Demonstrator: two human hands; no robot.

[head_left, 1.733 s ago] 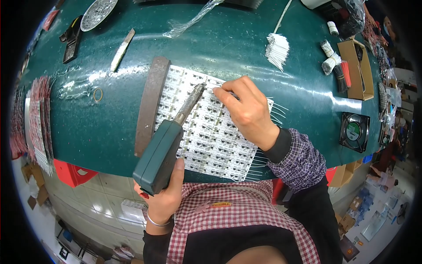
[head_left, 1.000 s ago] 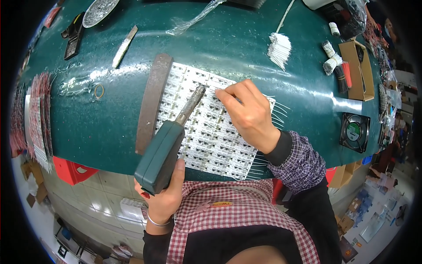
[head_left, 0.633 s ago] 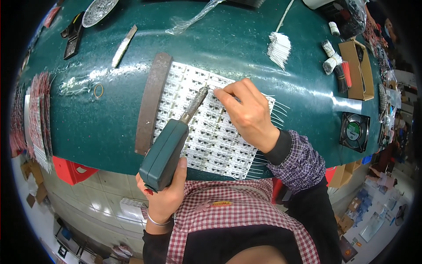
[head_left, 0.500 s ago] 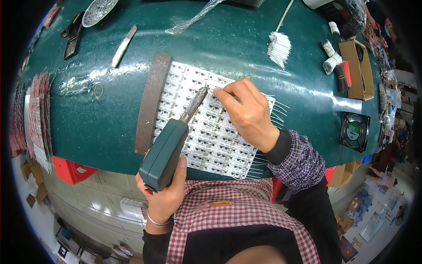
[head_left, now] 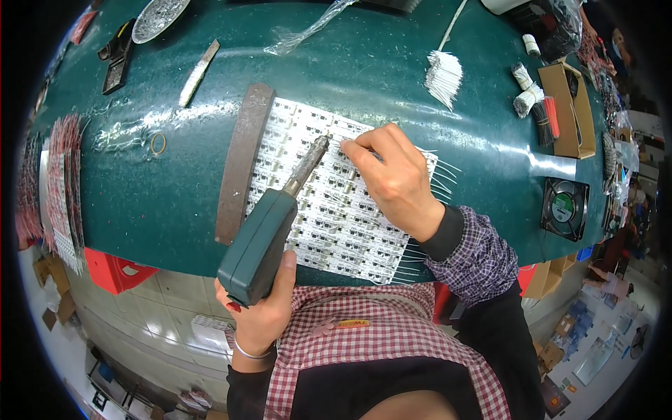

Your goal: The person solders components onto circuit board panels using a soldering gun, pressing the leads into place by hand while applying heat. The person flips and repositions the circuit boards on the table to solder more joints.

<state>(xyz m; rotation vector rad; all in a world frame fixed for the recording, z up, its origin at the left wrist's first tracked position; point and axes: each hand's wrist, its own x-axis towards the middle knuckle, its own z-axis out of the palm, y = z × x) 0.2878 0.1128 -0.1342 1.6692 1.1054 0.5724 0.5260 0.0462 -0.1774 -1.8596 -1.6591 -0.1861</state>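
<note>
"What did the left hand (head_left: 264, 318) have hold of?"

"Its fingers were wrapped around the body of a green soldering gun (head_left: 259, 241), barrel slanting up and away from them. That low grip probably put the fingers well clear of the heat."

"And the right hand (head_left: 397, 180)?"

"Its thumb and forefinger were drawn together over the upper part of a white sheet of small circuit boards (head_left: 336, 241), just beside the gun's tip. They looked nearly closed, perhaps to pin something fine, but I couldn't tell what lay between them."

"Did the tip touch the boards?"

"Too small to say. The sheet lay on the green bench (head_left: 168, 210), beneath the right fingers and beyond the left ones."

"Why the brown bar (head_left: 241, 168)?"

"It ran along the sheet's left edge, well to the left of the right fingers. I'd guess its weight steadied the boards."

"And those loose white wires (head_left: 444, 183)?"

"They stuck out past the sheet's opposite edge, to the right of the right fingertips. A pile of white wire pieces (head_left: 444, 78) lay farther off, beyond that hand, likely placed for easy reach."
</note>
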